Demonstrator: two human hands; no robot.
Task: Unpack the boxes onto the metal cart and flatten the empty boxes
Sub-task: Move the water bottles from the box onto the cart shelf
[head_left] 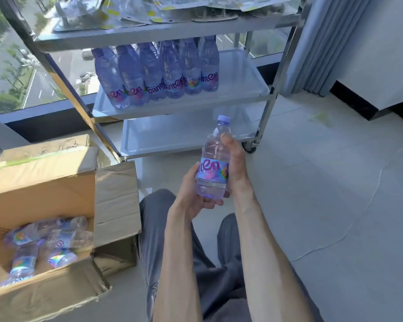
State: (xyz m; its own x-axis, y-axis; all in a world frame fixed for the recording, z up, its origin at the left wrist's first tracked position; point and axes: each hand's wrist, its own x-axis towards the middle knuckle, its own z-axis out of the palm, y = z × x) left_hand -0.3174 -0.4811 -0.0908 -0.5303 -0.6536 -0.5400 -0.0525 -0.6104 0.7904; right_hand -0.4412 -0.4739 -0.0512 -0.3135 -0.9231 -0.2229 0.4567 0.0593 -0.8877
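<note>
Water bottle point(213, 163) upright at frame centre, cap toward 12 o'clock; left hand point(196, 196) cups its base, right hand point(234, 163) wraps its side. Metal cart point(269, 94) at 12 o'clock, bottle row point(156, 73) on middle shelf. Open cardboard box point(44, 182) at 8 o'clock with loose bottles point(44, 245).

The held bottle point(213, 168) carried a pale blue label with magenta lettering, of which only "nten" showed between the fingers. On the row of bottles point(156, 73) standing on the cart's middle shelf point(240, 87), the same magenta word appeared in pieces: "Ganten" on one, "nten" and "anten" on others. The labels on the bottles in the open box point(44, 242) were too blurred to read. Dark handwritten marks on the far cardboard box point(56, 147) could not be made out.
</note>
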